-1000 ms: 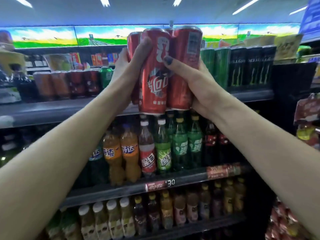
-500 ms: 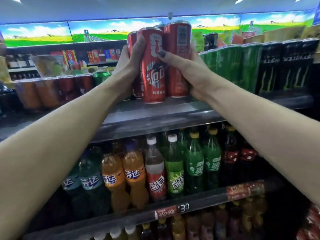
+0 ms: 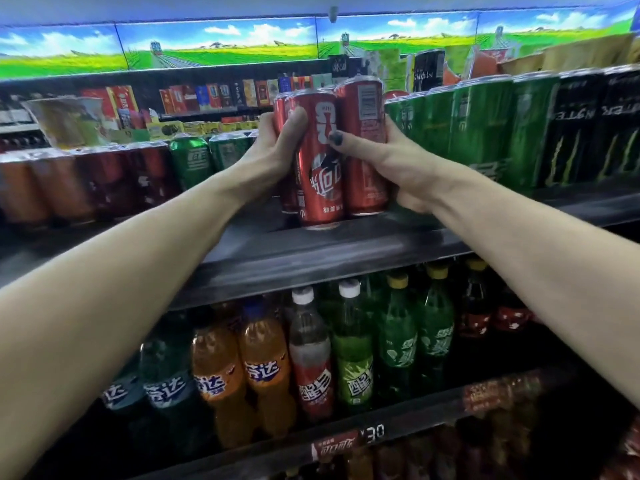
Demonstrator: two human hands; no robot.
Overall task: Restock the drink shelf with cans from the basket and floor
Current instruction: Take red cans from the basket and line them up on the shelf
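Note:
A cluster of tall red cola cans (image 3: 320,174), upside down, stands on the top drink shelf (image 3: 311,258) near its front edge. My left hand (image 3: 273,150) grips the cluster from the left, thumb across the front can. My right hand (image 3: 391,161) grips it from the right, thumb on the front can, fingers hidden behind. The cans fill a gap between the green cans (image 3: 194,161) on the left and the tall green cans (image 3: 481,133) on the right. No basket or floor is in view.
Black energy-drink cans (image 3: 588,129) stand at the far right of the top shelf, red and orange cans (image 3: 69,185) at the far left. Soda bottles (image 3: 311,355) fill the shelf below. Cartons (image 3: 214,97) line a shelf behind.
Both hands carried the red cans forward and down onto the top shelf; a second ago they were held up in front of it. The view has moved closer.

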